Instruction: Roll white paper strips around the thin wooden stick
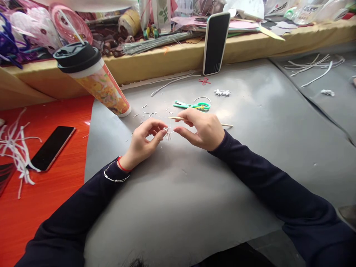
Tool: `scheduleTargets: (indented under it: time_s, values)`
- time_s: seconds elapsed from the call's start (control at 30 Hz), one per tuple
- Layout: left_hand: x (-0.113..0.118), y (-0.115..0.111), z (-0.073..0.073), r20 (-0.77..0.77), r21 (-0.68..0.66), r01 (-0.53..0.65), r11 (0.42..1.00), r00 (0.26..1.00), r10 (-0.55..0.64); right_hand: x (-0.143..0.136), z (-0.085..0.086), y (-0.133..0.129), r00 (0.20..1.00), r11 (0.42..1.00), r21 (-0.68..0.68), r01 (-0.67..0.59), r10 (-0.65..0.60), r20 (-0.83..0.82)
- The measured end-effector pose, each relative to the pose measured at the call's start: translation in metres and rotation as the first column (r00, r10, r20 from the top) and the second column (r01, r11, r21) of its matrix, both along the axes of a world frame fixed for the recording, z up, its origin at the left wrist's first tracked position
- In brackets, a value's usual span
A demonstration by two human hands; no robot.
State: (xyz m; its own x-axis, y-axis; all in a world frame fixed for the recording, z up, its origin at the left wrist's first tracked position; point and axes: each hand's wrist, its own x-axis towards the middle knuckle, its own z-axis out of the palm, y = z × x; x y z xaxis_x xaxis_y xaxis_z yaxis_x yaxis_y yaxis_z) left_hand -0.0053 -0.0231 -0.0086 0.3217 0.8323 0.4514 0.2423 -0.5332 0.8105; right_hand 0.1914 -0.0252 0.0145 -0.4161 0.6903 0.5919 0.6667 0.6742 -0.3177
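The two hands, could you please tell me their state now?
Left hand: closed, pinching a small white cord piece.
Right hand: holding a thin pale stick.

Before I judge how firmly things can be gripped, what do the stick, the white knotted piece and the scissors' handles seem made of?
Stick: probably wood or bamboo, matte; pale tan with a tapering tip. White knotted piece: likely matte textile cord; thin ends fan out below. Scissors' handles: they look like smooth plastic, from their bright, even green, though coated metal is possible.
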Motion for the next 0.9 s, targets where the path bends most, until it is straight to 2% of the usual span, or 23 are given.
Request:
scheduleTargets:
  time_s: [0.1, 0.27, 0.7, 0.9]
  values:
    - [-0.0014, 0.0014, -0.0007, -0.025, 0.036, -0.020, 0.999, 0.999, 0.020, 0.0033, -0.0009, 0.0012, 0.986, 0.996, 0.093, 0.012, -0.027, 0.162]
    - [-0.0022, 0.0025, -0.0014, -0.044, 0.065, -0.019, 0.998, 0.999, 0.021, 0.0051, -0.0016, 0.0030, 0.940, 0.990, 0.138, 0.022, -0.068, 0.335]
    - [-0.0017, 0.0024, -0.0014, -0.080, 0.085, -0.021, 0.996, 0.996, 0.028, 0.0067, -0.0012, 0.0027, 0.931, 0.986, 0.165, 0.019, -0.078, 0.357]
    - [0.0006, 0.0021, 0.0010, -0.132, 0.121, -0.038, 0.992, 0.990, 0.054, 0.0057, 0.0041, -0.0012, 0.921, 0.984, 0.179, 0.005, -0.074, 0.383]
